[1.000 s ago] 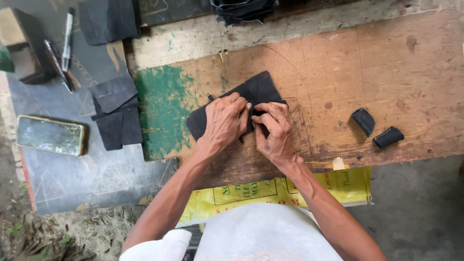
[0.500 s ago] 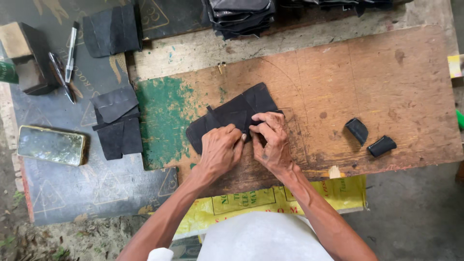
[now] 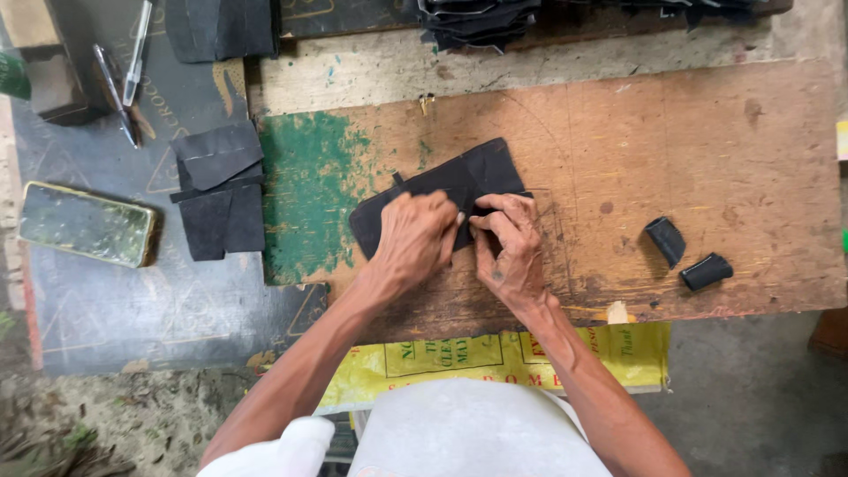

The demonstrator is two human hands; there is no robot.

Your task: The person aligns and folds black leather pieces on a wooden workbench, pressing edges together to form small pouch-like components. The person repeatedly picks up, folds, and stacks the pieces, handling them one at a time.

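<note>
Black rubber sheet (image 3: 477, 177) at frame centre is pinned flat by left hand (image 3: 413, 240) and right hand (image 3: 511, 249), fingers curled closed, long axis running lower-left to upper-right.

black sheet (image 3: 459, 181), brown board (image 3: 707, 150) patched green, yellow sack (image 3: 495, 358)

A yellow printed sack (image 3: 495, 362) hangs off the near edge of the counter (image 3: 707, 159), flat and rectangular, with dark lettering in bands across it; the person's arms cross in front of part of it. Over on the left, a dark sheet (image 3: 132, 300) lies flat, marked with pale triangle outlines and curved lettering. On that sheet, at the left, sits a flat rectangular tin (image 3: 87, 223), greenish and worn, with a gold rim. At the far right edge, a small yellowish tag (image 3: 842, 140) just peeks in.
</note>
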